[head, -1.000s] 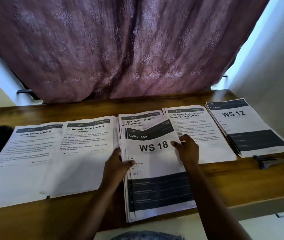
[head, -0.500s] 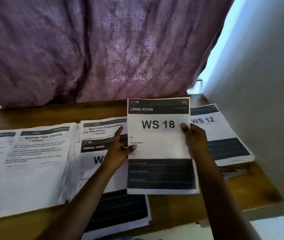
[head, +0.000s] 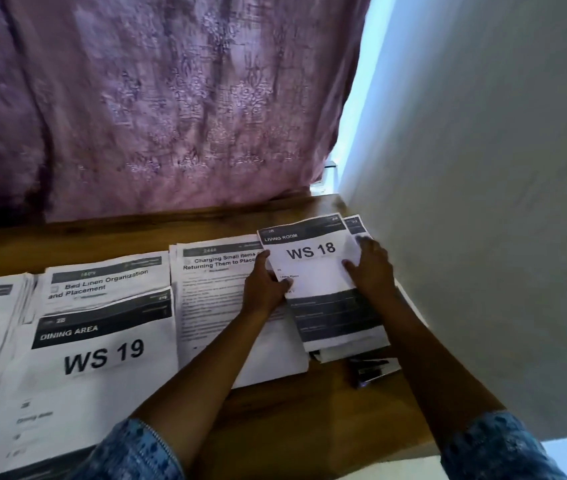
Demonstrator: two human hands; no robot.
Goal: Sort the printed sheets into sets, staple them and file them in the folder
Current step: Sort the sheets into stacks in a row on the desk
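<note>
Paper sheet [head: 313,252], rectangular, held by left hand [head: 264,287], right hand [head: 374,268]

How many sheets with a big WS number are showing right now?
2. The WS 19 sheet lies front left; the WS 18 sheet is far right, held between the left hand and right hand. A sheet peeking out beneath it may be another.

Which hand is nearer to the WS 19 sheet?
Left. The left hand grips the WS 18 sheet at its left edge, right of the WS 19 sheet; the right hand is farther right.
</note>
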